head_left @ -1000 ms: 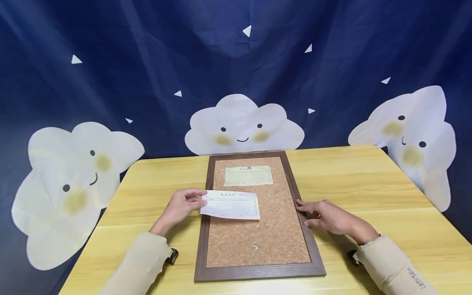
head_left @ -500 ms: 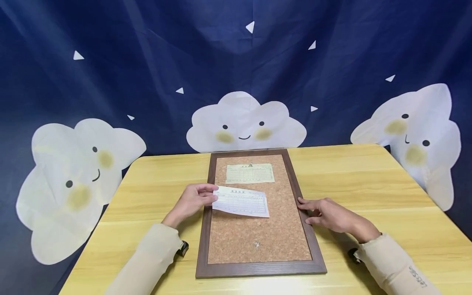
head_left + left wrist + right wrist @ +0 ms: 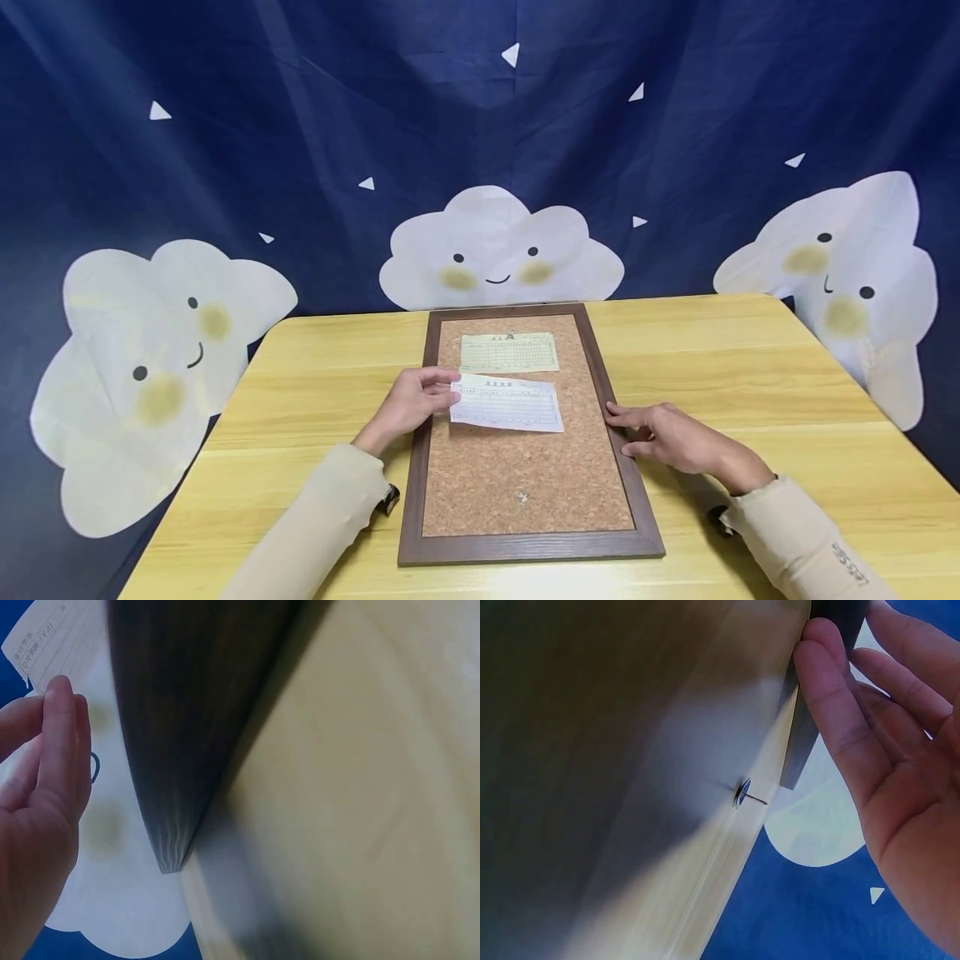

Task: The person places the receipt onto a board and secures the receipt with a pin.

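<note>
A white printed form slip (image 3: 506,403) is pinched at its left edge by my left hand (image 3: 412,403), over the framed corkboard (image 3: 525,475). In the left wrist view my left fingers (image 3: 64,742) hold the slip's corner beside the dark frame. Above the white slip, a pale green form slip (image 3: 510,354) lies on the cork with a small dark tack at its top. My right hand (image 3: 671,437) rests its fingertips on the frame's right side. A thumbtack (image 3: 742,793) stands point up on the table in the right wrist view.
The board's brown frame (image 3: 528,547) lies on a yellow wooden table (image 3: 750,375). Small shiny bits (image 3: 522,497), too small to identify, sit low on the cork. A dark blue cloth (image 3: 420,100) with smiling clouds hangs behind the table.
My left hand has moved right and a little upward, carrying the white slip from the board's left edge to just below the green slip. My right hand has stayed at the frame.
</note>
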The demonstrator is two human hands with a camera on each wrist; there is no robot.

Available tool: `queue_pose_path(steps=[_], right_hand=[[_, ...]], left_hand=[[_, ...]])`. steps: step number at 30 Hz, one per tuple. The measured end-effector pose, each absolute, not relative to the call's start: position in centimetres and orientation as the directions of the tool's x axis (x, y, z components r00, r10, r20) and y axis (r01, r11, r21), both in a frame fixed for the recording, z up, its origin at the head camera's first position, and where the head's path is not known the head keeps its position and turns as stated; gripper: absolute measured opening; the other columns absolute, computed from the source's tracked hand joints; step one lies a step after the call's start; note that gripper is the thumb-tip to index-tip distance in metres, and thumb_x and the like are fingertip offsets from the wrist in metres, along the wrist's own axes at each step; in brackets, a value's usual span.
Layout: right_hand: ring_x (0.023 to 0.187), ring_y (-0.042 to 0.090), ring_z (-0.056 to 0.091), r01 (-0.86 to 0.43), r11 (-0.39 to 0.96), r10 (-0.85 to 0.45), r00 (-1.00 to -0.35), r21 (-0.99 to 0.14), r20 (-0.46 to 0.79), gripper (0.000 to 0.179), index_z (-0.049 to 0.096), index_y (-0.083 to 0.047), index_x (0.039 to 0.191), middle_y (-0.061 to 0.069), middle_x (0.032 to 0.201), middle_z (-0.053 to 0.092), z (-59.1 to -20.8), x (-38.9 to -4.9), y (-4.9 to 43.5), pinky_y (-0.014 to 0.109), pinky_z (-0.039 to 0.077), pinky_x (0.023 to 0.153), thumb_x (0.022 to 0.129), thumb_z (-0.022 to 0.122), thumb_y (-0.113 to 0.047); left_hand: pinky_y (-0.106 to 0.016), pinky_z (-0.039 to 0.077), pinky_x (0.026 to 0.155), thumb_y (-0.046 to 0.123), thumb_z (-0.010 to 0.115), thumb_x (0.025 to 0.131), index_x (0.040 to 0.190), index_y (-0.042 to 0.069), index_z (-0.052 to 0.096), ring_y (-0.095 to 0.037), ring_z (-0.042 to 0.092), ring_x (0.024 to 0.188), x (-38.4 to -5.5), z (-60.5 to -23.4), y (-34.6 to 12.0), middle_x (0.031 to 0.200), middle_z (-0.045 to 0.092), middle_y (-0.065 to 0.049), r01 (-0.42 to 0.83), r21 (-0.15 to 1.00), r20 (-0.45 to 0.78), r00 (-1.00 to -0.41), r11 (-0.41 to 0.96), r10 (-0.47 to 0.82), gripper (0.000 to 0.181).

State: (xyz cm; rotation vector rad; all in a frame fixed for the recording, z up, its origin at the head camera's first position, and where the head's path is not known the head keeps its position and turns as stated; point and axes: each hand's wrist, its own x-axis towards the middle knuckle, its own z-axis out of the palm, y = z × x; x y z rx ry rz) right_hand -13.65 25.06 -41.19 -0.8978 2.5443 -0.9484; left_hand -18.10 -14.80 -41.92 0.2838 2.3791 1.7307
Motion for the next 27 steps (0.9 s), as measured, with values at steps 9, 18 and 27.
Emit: queue_pose_path(steps=[9, 18, 27], right_hand=[[0.082, 0.005, 0.063, -0.46, 0.596, -0.638, -0.769, -0.658, -0.04, 0.046, 0.059, 0.011, 0.131, 0.035, 0.144, 0.041, -41.2, -13.6, 25.2, 0.024, 0.053, 0.067, 0.09, 0.072, -0.005], [0.087, 0.009, 0.065, -0.454, 0.603, -0.632, -0.773, -0.656, -0.045, 0.046, 0.059, 0.011, 0.131, 0.034, 0.144, 0.042, -41.2, -13.6, 25.1, 0.024, 0.054, 0.069, 0.09, 0.073, -0.006], [0.082, 0.006, 0.063, -0.456, 0.596, -0.635, -0.771, -0.661, -0.041, 0.047, 0.059, 0.011, 0.131, 0.034, 0.144, 0.041, -41.2, -13.6, 25.1, 0.024, 0.053, 0.068, 0.09, 0.073, -0.006]], left_hand=[[-0.034, 0.058, 0.078, -0.004, 0.072, 0.088, 0.118, -0.007, 0.068, -0.031, 0.068, 0.102, -18.3, -42.0, -14.0, 0.112, 0.069, -0.023, 0.029, 0.947, -0.048, -0.972, 0.321, 0.229, 0.031], [-0.033, 0.058, 0.076, -0.002, 0.074, 0.087, 0.117, -0.004, 0.07, -0.029, 0.07, 0.099, -18.5, -42.1, -13.6, 0.106, 0.072, -0.02, 0.035, 0.928, -0.048, -0.976, 0.371, 0.213, 0.029], [-0.031, 0.058, 0.076, -0.004, 0.073, 0.087, 0.115, -0.004, 0.071, -0.029, 0.069, 0.102, -18.6, -42.0, -13.2, 0.108, 0.071, -0.019, 0.042, 0.916, -0.047, -0.976, 0.399, 0.211, 0.028]])
